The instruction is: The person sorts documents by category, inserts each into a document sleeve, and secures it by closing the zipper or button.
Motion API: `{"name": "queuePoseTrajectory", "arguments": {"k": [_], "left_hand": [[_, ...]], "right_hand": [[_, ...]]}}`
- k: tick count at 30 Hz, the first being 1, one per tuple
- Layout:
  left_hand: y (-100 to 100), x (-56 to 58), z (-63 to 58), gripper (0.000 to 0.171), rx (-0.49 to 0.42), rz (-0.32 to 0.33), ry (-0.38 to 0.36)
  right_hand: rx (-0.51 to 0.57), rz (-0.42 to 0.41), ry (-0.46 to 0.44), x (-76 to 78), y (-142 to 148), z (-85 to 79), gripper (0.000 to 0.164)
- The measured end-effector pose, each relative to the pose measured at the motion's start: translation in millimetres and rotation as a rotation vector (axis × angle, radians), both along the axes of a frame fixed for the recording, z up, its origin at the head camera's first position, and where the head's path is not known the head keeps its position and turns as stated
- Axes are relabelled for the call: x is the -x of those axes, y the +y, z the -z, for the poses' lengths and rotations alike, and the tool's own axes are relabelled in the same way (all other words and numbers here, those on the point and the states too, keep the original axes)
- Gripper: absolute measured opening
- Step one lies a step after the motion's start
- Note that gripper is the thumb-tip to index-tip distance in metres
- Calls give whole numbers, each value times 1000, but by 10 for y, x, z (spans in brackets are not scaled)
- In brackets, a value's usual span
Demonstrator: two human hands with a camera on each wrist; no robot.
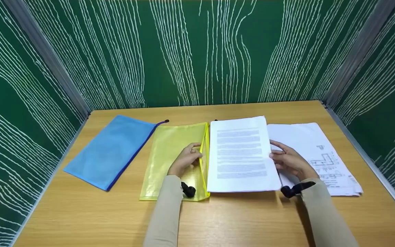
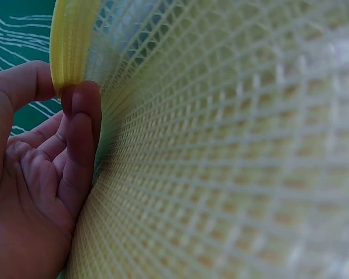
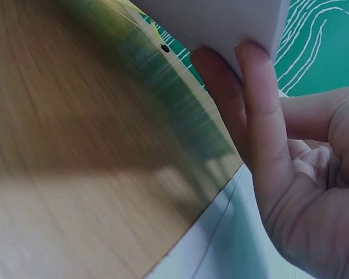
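Note:
My left hand (image 1: 186, 158) pinches the zip edge of a yellow mesh zip pouch (image 1: 165, 144), lifting that edge so the mouth gapes to the right. In the left wrist view, thumb and fingers (image 2: 81, 113) meet at the yellow zip strip (image 2: 72, 46). A stack of printed paper (image 1: 240, 157) is gripped at its right edge by my right hand (image 1: 291, 161). The stack is tilted, its left edge right beside the pouch's mouth. From below, the right wrist view shows fingers (image 3: 262, 99) under the paper (image 3: 227, 23), above the wooden table.
A blue zip pouch (image 1: 111, 151) with a dark zip lies at the left. More papers (image 1: 297, 133) with line drawings lie on the wooden table (image 1: 231, 223) at the right, partly beneath my right hand. Green panels (image 1: 197, 51) with white lines enclose the back and sides.

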State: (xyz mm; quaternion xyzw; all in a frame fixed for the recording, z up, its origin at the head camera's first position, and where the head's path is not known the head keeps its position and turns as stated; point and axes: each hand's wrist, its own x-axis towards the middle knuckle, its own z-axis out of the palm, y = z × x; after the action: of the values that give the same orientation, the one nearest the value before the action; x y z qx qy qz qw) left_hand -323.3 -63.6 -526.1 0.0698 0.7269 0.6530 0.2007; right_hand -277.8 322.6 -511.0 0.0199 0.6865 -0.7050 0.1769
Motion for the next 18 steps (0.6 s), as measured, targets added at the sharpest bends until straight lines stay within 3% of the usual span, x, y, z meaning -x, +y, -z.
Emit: {"name": "queuePoseTrajectory", "arguments": {"k": [18], "left_hand": [[-10, 8, 18, 58, -7, 3, 5]], "right_hand": [[-75, -33, -11, 29, -89, -13, 77]]}}
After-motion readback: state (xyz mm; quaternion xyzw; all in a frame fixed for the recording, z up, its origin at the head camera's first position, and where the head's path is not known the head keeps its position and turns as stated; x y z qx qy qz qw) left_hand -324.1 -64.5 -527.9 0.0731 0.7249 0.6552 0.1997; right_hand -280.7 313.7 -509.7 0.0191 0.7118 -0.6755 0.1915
